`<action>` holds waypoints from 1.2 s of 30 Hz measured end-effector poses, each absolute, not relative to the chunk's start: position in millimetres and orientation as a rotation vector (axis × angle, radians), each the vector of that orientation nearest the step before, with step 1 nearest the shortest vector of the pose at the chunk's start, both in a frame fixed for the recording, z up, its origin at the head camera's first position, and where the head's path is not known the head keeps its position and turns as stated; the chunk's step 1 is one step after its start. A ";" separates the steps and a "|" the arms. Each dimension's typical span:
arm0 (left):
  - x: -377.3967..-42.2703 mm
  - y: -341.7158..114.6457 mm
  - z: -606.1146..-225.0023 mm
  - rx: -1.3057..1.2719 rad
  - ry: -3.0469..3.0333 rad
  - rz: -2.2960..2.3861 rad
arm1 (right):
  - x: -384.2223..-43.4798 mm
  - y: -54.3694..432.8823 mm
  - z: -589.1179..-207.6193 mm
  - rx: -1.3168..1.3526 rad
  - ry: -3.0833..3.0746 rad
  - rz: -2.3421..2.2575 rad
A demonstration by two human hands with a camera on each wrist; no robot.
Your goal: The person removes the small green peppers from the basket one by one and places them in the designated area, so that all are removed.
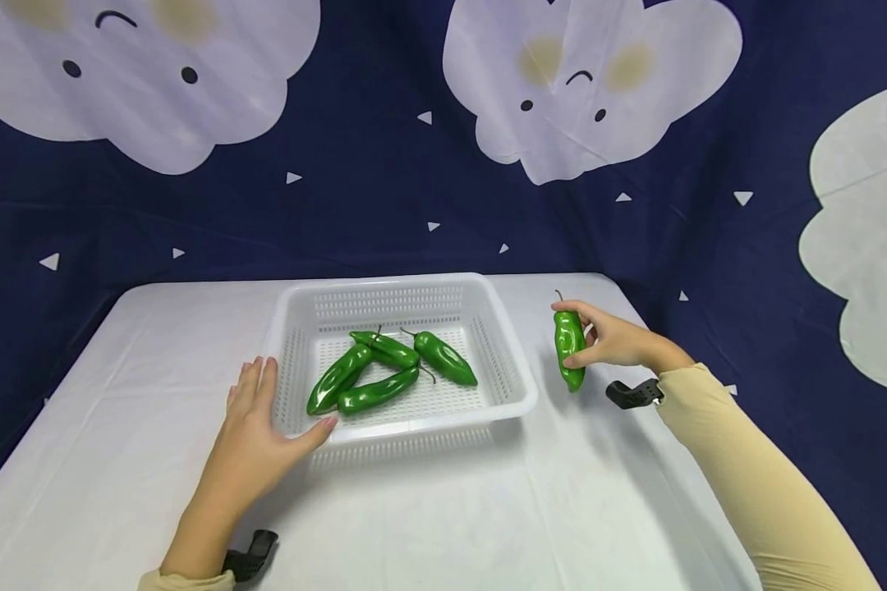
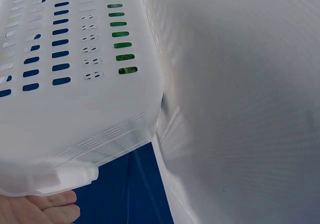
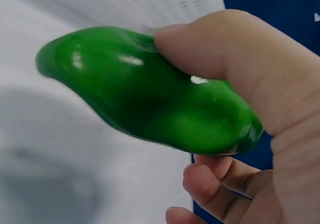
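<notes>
Between thumb and fingers, my right hand [image 1: 612,338] holds a glossy green chili pepper [image 1: 569,349] above the table, just right of the basket. The right wrist view shows this pepper [image 3: 145,91] close up, the thumb [image 3: 200,46] across its top. A white perforated plastic basket [image 1: 517,361] stands on the table with several green peppers [image 1: 447,359] lying inside. At its near left corner, my left hand [image 1: 255,443] touches the rim with thumb and fingers spread and fairly straight. Fingertips [image 2: 62,209] show below the basket's rim in the left wrist view.
A white cloth covers the table [image 1: 443,525]. Behind it hangs a dark blue curtain [image 1: 369,205] printed with white clouds and small triangles. Each wrist carries a black strap [image 1: 631,395].
</notes>
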State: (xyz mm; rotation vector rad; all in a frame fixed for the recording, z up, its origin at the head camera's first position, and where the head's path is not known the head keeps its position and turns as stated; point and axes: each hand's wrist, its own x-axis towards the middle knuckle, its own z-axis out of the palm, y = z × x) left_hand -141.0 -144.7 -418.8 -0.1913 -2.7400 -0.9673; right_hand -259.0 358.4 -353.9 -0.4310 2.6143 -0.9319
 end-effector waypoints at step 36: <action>-139.5 -142.0 -419.4 -0.168 -2.764 -0.985 | -293.5 336.0 -324.6 -0.478 2.794 -0.651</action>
